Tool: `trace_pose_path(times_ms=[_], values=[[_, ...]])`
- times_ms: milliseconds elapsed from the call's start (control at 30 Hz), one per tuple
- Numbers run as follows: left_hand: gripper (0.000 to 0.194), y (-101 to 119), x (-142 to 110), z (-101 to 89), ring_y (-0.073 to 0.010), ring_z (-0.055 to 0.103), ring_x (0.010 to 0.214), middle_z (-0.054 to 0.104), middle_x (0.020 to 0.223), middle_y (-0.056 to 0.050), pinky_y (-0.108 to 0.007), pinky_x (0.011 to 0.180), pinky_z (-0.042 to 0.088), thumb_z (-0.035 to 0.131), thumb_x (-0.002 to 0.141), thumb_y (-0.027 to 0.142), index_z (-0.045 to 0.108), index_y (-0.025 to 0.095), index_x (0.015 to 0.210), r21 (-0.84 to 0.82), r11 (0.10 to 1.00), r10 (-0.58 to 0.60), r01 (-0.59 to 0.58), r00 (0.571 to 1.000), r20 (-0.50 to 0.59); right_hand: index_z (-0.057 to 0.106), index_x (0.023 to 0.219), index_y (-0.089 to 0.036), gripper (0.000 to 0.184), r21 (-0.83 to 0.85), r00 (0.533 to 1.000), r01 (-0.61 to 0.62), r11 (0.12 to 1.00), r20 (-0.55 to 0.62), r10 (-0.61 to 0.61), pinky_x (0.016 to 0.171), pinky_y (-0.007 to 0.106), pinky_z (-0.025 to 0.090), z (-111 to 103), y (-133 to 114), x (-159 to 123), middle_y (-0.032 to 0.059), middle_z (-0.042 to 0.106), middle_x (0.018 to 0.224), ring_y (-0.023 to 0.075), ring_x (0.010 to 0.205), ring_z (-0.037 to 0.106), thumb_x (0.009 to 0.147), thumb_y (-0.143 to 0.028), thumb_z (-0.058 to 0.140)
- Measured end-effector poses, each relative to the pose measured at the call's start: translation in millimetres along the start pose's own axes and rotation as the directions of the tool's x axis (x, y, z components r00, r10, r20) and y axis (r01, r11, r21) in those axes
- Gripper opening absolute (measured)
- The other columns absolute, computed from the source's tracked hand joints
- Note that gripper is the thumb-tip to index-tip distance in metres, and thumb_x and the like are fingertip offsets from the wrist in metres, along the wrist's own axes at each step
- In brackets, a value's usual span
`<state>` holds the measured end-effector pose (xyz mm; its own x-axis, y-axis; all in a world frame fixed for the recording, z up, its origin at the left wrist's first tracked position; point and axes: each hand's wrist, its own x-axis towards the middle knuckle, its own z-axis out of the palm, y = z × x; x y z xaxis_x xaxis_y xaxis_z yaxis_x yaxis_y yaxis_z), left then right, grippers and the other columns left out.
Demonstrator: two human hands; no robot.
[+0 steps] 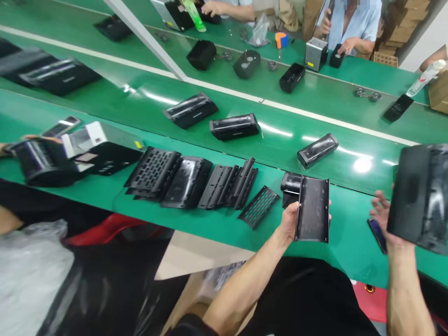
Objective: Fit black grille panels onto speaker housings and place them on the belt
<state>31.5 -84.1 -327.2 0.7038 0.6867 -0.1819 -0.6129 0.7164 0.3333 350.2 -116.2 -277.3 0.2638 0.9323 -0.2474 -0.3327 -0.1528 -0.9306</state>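
My left hand (pixel 290 220) grips a flat black panel (pixel 313 210) by its left edge, holding it above the green table (pixel 217 224) near its front edge. A small black housing (pixel 290 183) lies just behind the panel. My right hand (pixel 383 219) holds a large black casing (pixel 420 196) upright at the far right, fingers curled behind it. A dark phone (pixel 377 233) lies on the table under that hand.
Stacks of black grille panels (pixel 154 172) and ribbed parts (pixel 229 184) line the table to the left, with one loose grille (pixel 259 206). Black casings (pixel 234 127) ride the conveyor behind. Another person's hand (pixel 10 144) works at far left; other people sit across the line.
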Motion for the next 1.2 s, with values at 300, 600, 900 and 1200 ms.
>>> trace_pose_path(times_ms=[300, 600, 900, 1200], values=[[0.090, -25, -4, -17.3, -0.0383, 0.073, 0.120, 0.077, 0.127, -0.021, -0.049, 0.108, 0.052, 0.093, 0.067, 0.052, 0.065, 0.009, 0.141, 0.080, 0.997, -0.007, 0.002, 0.998, 0.063, 0.053, 0.163, -0.028, 0.094, -0.138, 0.996, -0.083, 0.987, -0.027, 0.080, 0.103, 0.066, 0.058, 5, 28, -71, 0.0171, 0.070, 0.145, 0.0447, 0.124, 0.072, 0.085, -0.080, 0.064], [0.067, -41, 7, 9.1, -0.0298, 0.076, 0.104, 0.081, 0.116, -0.012, -0.040, 0.099, 0.055, 0.099, 0.061, 0.032, 0.078, 0.017, 0.123, 0.187, 0.977, 0.083, -0.105, 0.989, 0.124, 0.029, 0.174, -0.031, 0.103, -0.835, 0.978, 0.196, 0.514, 0.208, -0.034, 0.122, 0.059, 0.046, 72, -16, -92, 0.0138, 0.050, 0.164, 0.0393, 0.150, 0.052, 0.088, -0.061, 0.077], [0.073, -44, 11, 5.0, -0.0275, 0.075, 0.106, 0.080, 0.117, -0.009, -0.038, 0.099, 0.052, 0.102, 0.061, 0.030, 0.073, 0.023, 0.128, 0.151, 0.975, 0.150, -0.165, 0.983, 0.106, 0.013, 0.178, -0.033, 0.099, -0.922, 0.972, 0.216, 0.322, 0.234, 0.020, 0.110, 0.059, 0.054, 91, -11, -102, 0.0160, 0.050, 0.157, 0.0391, 0.138, 0.062, 0.098, -0.060, 0.063], [0.086, -44, 18, 11.4, -0.0278, 0.073, 0.112, 0.078, 0.122, -0.008, -0.039, 0.100, 0.051, 0.105, 0.059, 0.033, 0.067, 0.025, 0.136, 0.174, 0.978, 0.105, -0.112, 0.993, 0.050, 0.013, 0.178, -0.027, 0.103, -0.898, 0.957, 0.241, 0.367, 0.283, 0.065, 0.123, 0.061, 0.043, 77, -12, -81, 0.0187, 0.044, 0.165, 0.0395, 0.153, 0.048, 0.097, -0.066, 0.063]])
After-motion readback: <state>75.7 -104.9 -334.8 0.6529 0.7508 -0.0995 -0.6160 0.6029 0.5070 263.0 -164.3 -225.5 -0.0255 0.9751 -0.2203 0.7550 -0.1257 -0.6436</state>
